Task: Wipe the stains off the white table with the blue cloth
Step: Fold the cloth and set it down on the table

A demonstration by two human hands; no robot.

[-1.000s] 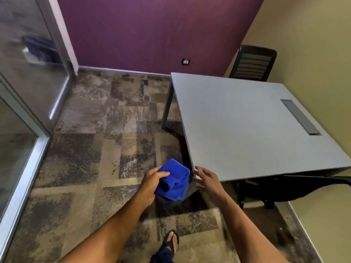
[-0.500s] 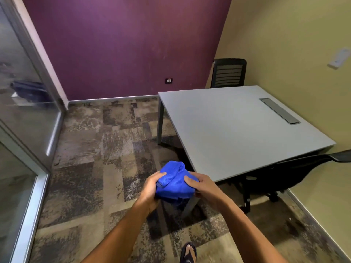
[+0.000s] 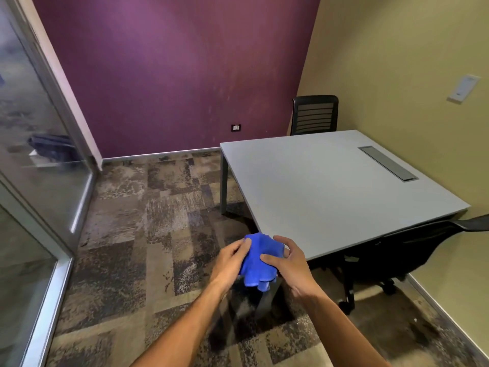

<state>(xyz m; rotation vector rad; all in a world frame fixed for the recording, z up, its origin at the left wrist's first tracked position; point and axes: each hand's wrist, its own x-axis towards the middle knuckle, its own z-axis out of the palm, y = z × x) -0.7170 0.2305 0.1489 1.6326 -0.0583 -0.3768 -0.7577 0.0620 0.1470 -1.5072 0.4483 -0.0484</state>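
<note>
Bunching the blue cloth (image 3: 260, 260) in my left hand (image 3: 231, 263) and right hand (image 3: 288, 263), both gripping; next I press it onto the white table (image 3: 330, 186), whose stains seem too faint to see.

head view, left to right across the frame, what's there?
Glass partition → wall socket → left hand → blue cloth → right hand → white table → cable tray → wall plate.

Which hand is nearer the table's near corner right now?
Right. The right hand grips the blue cloth beside the white table corner, overlapping its edge in view. The left hand holds the cloth's far side, over the carpet.
</note>
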